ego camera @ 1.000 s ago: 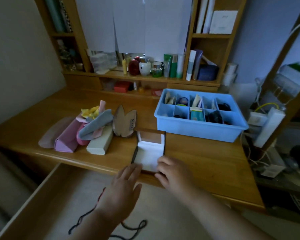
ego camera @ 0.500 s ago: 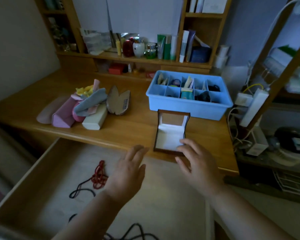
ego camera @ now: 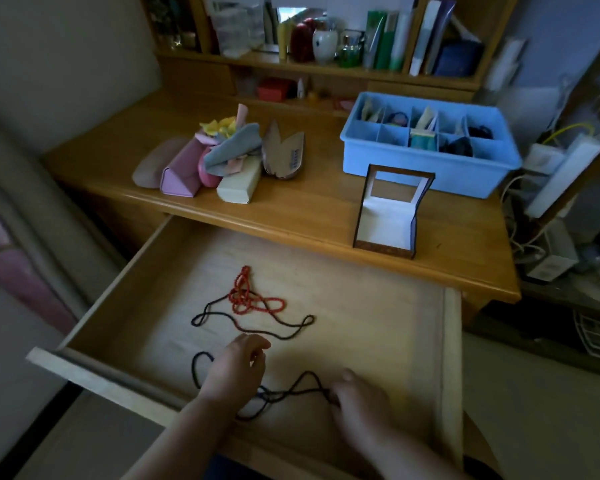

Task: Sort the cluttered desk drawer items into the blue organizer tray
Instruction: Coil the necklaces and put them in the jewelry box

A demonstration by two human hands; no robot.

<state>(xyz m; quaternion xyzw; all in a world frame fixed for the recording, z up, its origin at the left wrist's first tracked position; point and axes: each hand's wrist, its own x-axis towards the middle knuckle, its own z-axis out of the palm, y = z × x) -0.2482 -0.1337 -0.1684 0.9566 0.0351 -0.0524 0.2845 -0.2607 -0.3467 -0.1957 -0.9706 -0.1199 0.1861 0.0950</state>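
Note:
The pulled-out wooden drawer (ego camera: pixel 388 327) holds a red bead necklace (ego camera: pixel 244 296) and a long dark bead string (ego camera: pixel 291 332) that loops toward the front. My left hand (ego camera: pixel 234 374) hovers low over the near loop of that string with curled fingers; a grip is hidden. At the string's right end, the fingertips of my right hand (ego camera: pixel 361 401) pinch it. The blue organizer tray (ego camera: pixel 426 164) stands at the desk's back right, with small items in several compartments. In front of it sits an open white-lined jewellery box (ego camera: pixel 388 220).
A pile of glasses cases and cloths (ego camera: pixel 215 157) lies on the desk's left half. Shelves with bottles and books (ego camera: pixel 329 43) run along the back. A power strip and cables (ego camera: pixel 561 174) hang beside the desk's right edge.
Both hands have dropped from the desk edge into the drawer and onto the dark string. The jewellery box stays open on the desk. The view has tilted down.

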